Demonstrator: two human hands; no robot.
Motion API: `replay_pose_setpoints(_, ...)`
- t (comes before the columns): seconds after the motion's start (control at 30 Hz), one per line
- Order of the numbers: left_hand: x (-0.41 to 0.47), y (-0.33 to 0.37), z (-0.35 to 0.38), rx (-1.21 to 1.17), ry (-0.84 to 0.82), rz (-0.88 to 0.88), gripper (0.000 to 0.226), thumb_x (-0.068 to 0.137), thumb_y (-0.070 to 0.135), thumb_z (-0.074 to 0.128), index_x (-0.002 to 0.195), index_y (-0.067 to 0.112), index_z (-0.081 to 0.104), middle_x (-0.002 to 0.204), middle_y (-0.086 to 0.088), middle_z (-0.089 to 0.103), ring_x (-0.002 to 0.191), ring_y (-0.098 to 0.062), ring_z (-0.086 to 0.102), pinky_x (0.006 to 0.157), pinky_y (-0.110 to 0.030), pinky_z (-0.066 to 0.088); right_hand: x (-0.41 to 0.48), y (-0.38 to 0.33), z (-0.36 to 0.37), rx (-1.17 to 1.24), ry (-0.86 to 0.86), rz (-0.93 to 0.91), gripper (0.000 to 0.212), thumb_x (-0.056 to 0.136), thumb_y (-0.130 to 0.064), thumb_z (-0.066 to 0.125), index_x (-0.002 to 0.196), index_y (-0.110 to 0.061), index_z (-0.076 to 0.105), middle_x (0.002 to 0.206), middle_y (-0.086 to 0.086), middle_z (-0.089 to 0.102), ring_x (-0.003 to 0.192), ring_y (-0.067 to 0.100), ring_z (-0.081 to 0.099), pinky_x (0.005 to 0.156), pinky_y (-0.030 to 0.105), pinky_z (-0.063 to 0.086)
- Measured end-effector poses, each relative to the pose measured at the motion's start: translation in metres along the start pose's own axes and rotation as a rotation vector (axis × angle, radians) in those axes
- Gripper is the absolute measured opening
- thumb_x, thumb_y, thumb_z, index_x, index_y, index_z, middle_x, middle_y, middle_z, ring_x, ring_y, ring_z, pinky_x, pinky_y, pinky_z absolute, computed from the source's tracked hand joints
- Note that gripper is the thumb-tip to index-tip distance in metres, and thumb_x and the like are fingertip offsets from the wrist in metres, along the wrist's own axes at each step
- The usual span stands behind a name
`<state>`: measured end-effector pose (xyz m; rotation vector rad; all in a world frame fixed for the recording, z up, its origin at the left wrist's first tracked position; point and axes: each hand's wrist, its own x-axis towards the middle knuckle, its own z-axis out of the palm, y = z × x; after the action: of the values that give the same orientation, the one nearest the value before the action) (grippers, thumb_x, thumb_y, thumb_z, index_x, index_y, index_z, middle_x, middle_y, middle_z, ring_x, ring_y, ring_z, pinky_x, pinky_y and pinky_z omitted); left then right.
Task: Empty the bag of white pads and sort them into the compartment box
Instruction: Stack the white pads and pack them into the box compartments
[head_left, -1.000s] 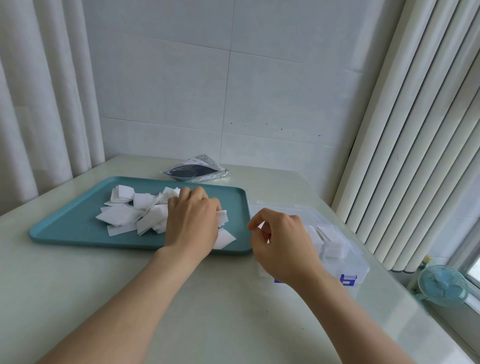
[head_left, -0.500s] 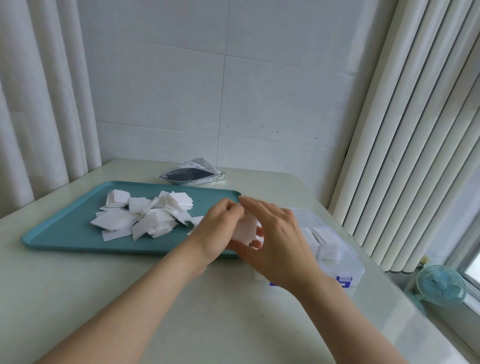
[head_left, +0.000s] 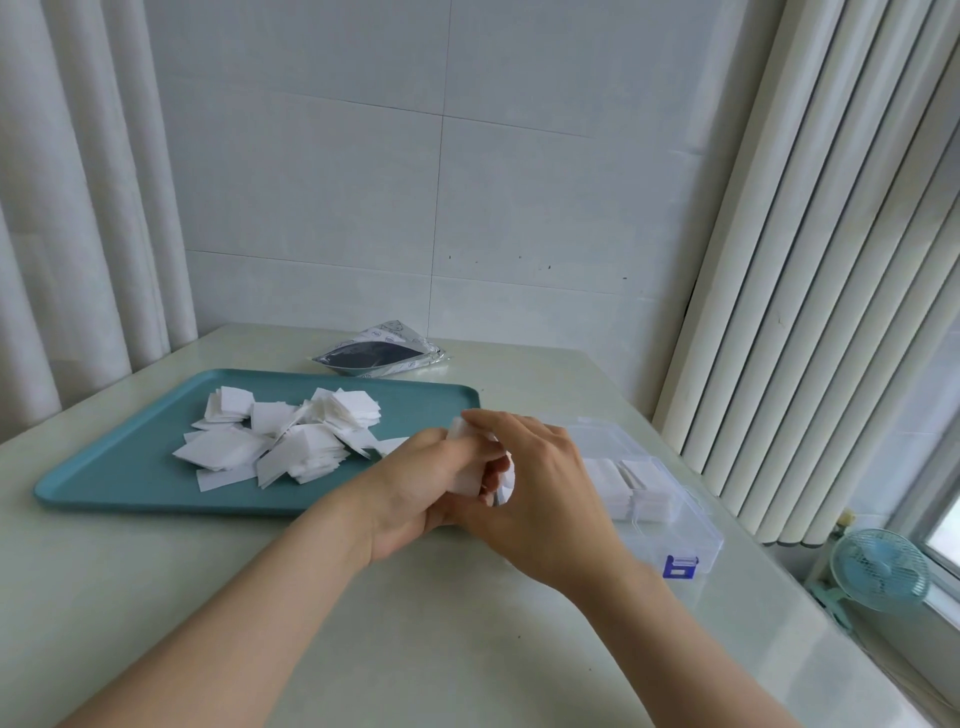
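In the head view, a small stack of white pads (head_left: 467, 470) is being gripped between both hands just above the near right corner of the teal tray (head_left: 114, 483). The left hand (head_left: 415, 483) is being curled round its left side, and the right hand (head_left: 545, 493) is being closed over its top and right edge. A loose pile of pads (head_left: 291, 441) is lying on the middle of the tray, and the bag (head_left: 379, 356) is lying flat on the table (head_left: 363, 623) behind it. The clear compartment box (head_left: 691, 540) is standing open just right of the hands, with squared pads being kept in its far compartments.

The gripped stack looks thin and soft. If it is being squeezed unevenly, sheets are likely to be fanned out and dropped onto the table between tray and box. The box's left compartments are being hidden by the right hand, so free space cannot be judged. A stack being lowered askew could be caught on a divider. The box looks light and is sitting near the table's right edge, so it could be pushed outward by a careless wrist.
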<state>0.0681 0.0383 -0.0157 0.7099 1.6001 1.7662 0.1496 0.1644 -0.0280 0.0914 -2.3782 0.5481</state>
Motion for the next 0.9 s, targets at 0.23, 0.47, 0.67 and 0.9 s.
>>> replay_pose_setpoints(0.23, 0.008, 0.000, -0.006, 0.022, 0.240, 0.022, 0.014, 0.100, 0.021, 0.060, 0.096, 0.009, 0.065, 0.076, -0.008, 0.064, 0.060, -0.020, 0.055, 0.060, -0.032, 0.048, -0.001, -0.004, 0.000, -0.043, -0.100, 0.079, 0.068, 0.088, -0.052, 0.072, 0.147, -0.026, 0.052, 0.128, -0.011, 0.065, 0.119, 0.010, 0.055, 0.098, 0.021, 0.040)
replay_pose_setpoints(0.47, 0.021, -0.005, -0.036, -0.011, 0.607, 0.185, 0.017, 0.096, 0.015, 0.057, 0.109, 0.025, 0.060, 0.083, -0.008, 0.056, 0.053, -0.019, 0.047, 0.050, -0.029, 0.038, 0.002, -0.001, 0.004, -0.157, -0.179, 0.168, 0.043, 0.102, -0.029, 0.053, 0.145, -0.024, 0.057, 0.138, -0.007, 0.064, 0.129, 0.017, 0.053, 0.106, 0.025, 0.034)
replay_pose_setpoints(0.67, 0.029, -0.010, -0.054, -0.024, 0.818, 0.219, 0.012, 0.093, 0.011, 0.057, 0.098, 0.022, 0.055, 0.082, -0.004, 0.055, 0.059, -0.019, 0.052, 0.052, -0.030, 0.046, 0.021, -0.001, 0.025, -0.462, -0.297, 0.116, 0.024, 0.100, -0.034, 0.050, 0.108, -0.022, 0.069, 0.098, -0.004, 0.071, 0.104, 0.026, 0.056, 0.089, 0.039, 0.035)
replay_pose_setpoints(0.9, 0.030, -0.011, -0.057, -0.057, 0.783, 0.165, 0.018, 0.092, 0.012, 0.060, 0.105, 0.024, 0.062, 0.096, -0.006, 0.061, 0.069, -0.021, 0.062, 0.058, -0.032, 0.049, 0.045, -0.019, 0.046, -0.491, -0.415, 0.115, 0.043, 0.091, -0.059, 0.063, 0.080, -0.020, 0.048, 0.091, 0.002, 0.061, 0.093, 0.029, 0.049, 0.079, 0.040, 0.026)
